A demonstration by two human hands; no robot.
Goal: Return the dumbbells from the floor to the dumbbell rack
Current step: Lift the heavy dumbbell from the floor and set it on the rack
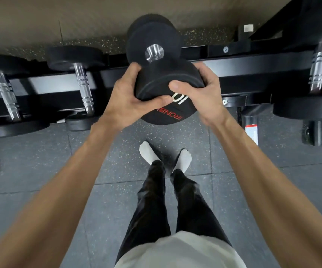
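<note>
Black rubber dumbbell (157,74) is above the rack (253,64), between other weights. I see my left hand (129,95) and right hand (200,93) both clamped on its near head.

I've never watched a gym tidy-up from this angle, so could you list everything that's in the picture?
Held dumbbell: one, black with red and white print, over the rack's middle, gripped at its near head.
Racked dumbbells: three at least partly visible, black with chrome handles; two at left, one at right.
Dumbbell rack: one, black, across the upper picture.
Floor: dark grey speckled tiles.
Wall: beige, behind the rack.
Left hand: on the head's left side.
Right hand: on its right side.
Legs: two, black trousers, white socks.
</note>
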